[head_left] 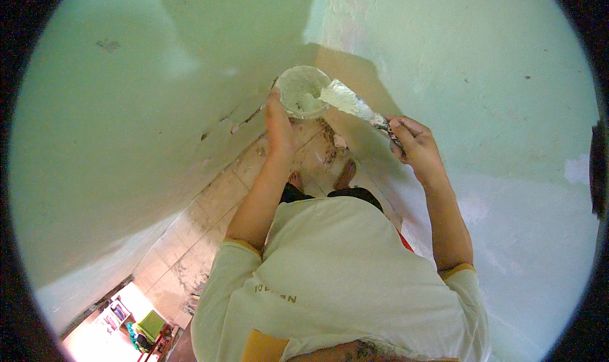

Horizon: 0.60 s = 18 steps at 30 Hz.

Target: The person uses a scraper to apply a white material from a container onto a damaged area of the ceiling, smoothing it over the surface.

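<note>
My left hand [280, 121] is closed around the side of a round, pale tub [303, 114], its thumb near the rim. Inside the tub, whitish paste coats the walls and bottom. By its dark, paste-smeared handle, my right hand [413, 144] grips a putty knife [363, 110]. The blade points left and is covered with a thick layer of pale paste. Its tip reaches the tub's right rim. The fingers under the tub are hidden.
Green walls [444, 70] meet in a corner ahead, with chips and scuffs on the left wall [127, 121]. Below lies a stained tile floor [216, 203], with my feet close to the corner. A shelf [114, 315] and a green chair [151, 326] stand at lower left.
</note>
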{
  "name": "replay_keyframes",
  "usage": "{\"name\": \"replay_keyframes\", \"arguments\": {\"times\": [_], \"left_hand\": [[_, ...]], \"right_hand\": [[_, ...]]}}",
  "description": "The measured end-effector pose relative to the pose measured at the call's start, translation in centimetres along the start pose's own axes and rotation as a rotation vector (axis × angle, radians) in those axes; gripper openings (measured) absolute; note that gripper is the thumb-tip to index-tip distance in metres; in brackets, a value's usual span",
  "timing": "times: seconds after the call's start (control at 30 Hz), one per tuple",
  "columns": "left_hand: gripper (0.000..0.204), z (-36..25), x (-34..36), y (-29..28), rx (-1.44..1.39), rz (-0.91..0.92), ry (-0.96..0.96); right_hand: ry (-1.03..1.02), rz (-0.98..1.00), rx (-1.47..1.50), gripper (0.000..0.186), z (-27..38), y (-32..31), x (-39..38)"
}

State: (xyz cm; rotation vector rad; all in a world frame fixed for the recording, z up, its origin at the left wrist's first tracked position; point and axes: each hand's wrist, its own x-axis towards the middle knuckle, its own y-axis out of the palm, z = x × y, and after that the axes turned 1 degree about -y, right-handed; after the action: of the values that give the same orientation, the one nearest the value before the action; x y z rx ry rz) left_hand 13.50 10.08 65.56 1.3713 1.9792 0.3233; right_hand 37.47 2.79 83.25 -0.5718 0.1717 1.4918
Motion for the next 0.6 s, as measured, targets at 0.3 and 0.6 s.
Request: {"name": "replay_keyframes", "arguments": {"times": [0.3,0.6], "left_hand": [[0.06,6.1,-2.5,-0.3,0.131,0.007,-0.16],[0.054,4.4,-5.0,0.7,0.335,-0.019,0.022]], "right_hand": [[-0.481,0.015,-0.715,0.028,0.2,-0.7,0.5],[-0.557,0.119,-1.052,0.024,0.3,1.6,2.5]]}}
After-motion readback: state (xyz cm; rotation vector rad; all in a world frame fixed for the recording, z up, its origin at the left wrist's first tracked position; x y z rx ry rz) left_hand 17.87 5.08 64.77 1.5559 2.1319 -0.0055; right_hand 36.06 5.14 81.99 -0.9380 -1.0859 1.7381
